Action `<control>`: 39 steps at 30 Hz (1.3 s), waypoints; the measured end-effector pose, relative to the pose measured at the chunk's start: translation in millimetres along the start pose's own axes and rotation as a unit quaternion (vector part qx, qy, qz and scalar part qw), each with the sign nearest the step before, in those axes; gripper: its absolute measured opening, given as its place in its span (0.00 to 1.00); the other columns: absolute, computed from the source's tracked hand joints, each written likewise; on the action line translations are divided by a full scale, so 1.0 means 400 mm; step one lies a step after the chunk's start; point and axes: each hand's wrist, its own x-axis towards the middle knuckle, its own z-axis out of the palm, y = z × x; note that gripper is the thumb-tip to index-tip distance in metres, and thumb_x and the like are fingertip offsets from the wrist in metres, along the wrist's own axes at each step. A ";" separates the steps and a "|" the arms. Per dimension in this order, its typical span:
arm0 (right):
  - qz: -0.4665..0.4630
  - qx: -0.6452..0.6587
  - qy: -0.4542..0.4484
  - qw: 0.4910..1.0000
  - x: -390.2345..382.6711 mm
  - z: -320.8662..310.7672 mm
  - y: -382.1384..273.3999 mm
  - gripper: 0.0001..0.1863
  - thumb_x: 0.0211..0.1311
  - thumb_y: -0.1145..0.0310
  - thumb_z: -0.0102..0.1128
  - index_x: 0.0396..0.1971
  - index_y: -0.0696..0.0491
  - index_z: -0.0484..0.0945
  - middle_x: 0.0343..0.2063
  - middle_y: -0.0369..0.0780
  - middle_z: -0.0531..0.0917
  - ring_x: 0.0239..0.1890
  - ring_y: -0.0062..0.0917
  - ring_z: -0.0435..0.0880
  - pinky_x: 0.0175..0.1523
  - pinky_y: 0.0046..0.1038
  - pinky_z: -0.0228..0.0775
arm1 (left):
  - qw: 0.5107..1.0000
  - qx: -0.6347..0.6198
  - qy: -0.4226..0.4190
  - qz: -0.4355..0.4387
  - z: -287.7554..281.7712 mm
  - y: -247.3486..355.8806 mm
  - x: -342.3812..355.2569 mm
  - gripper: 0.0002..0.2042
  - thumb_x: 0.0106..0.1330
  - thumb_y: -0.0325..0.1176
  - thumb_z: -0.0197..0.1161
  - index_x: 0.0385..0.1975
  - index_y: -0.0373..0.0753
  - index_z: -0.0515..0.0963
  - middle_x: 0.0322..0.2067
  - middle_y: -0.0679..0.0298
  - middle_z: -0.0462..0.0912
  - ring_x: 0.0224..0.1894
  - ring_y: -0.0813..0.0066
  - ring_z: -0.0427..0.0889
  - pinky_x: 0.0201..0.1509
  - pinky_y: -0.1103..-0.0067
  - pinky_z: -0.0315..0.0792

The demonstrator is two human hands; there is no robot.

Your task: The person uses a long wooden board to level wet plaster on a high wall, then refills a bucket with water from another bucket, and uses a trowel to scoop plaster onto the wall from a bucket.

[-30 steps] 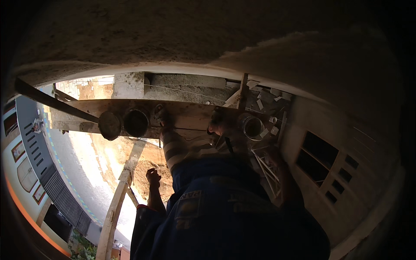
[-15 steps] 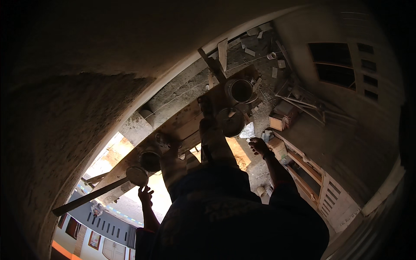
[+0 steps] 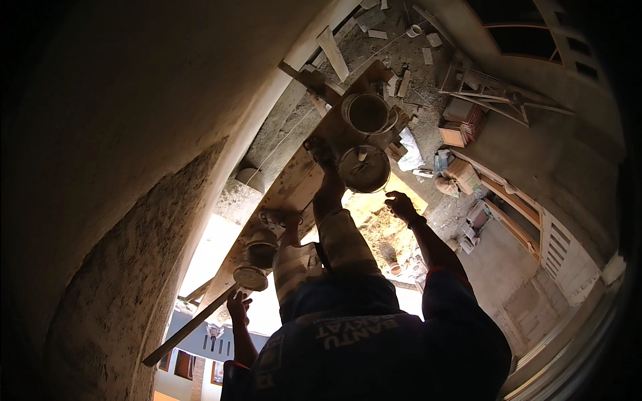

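Observation:
My left hand [image 3: 239,307] is raised at the lower left with its fingers apart, just below a round, shallow, mortar-coloured pan [image 3: 250,278]. Whether the fingertips touch the pan's rim is too dark to tell. A dark bucket [image 3: 261,251] stands beside the pan on the plank. On the other side, my right hand [image 3: 402,207] hangs in the air with loosely bent fingers and nothing visible in it. It is nearest to a round bucket [image 3: 366,170] of grey mix, with a pale tool handle [image 3: 362,154] lying in it.
I stand on a narrow raised plank [image 3: 294,184], with another bucket [image 3: 368,113] at its far end. A rough, partly plastered wall [image 3: 134,254] rises close on the left. A long beam [image 3: 190,327] juts out near my left hand. Below lie rubble, sacks [image 3: 461,175] and a wooden frame [image 3: 511,200].
The view has shifted and brightened, so the plank and buckets appear further right on the left side. My right hand now appears closer to the bucket of mix. Both hands stay lifted.

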 end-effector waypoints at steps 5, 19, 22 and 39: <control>-0.060 -0.041 0.015 0.997 0.083 -0.046 0.005 0.16 0.60 0.66 0.60 0.47 0.53 0.77 0.21 0.34 0.79 0.19 0.15 0.75 0.22 0.20 0.67 | 1.000 0.004 0.006 -0.007 0.036 0.059 -0.046 0.26 0.68 0.40 0.55 0.63 0.41 0.60 0.40 0.59 0.80 0.28 0.68 0.82 0.34 0.73 0.67; -0.104 -0.118 0.048 0.986 0.121 0.022 0.019 0.10 0.58 0.78 0.51 0.39 0.57 0.78 0.23 0.41 0.80 0.17 0.23 0.79 0.22 0.27 0.71 | 0.999 -0.018 -0.013 -0.044 0.106 -0.014 -0.064 0.23 0.70 0.35 0.53 0.63 0.40 0.61 0.40 0.57 0.80 0.30 0.66 0.84 0.36 0.74 0.73; -0.048 -0.074 0.031 0.996 0.124 0.047 0.041 0.11 0.60 0.79 0.51 0.41 0.54 0.78 0.16 0.39 0.78 0.12 0.20 0.74 0.16 0.26 0.63 | 0.998 -0.041 -0.029 -0.046 0.093 -0.025 -0.036 0.23 0.69 0.35 0.54 0.62 0.39 0.61 0.40 0.56 0.80 0.29 0.68 0.83 0.35 0.75 0.72; -0.094 -0.127 0.176 0.972 0.491 -0.032 0.065 0.18 0.56 0.61 0.56 0.43 0.55 0.79 0.40 0.51 0.83 0.46 0.44 0.81 0.50 0.39 0.73 | 0.996 0.046 -0.014 -0.076 0.065 0.010 0.032 0.20 0.70 0.39 0.53 0.60 0.43 0.64 0.37 0.57 0.80 0.29 0.64 0.83 0.34 0.71 0.74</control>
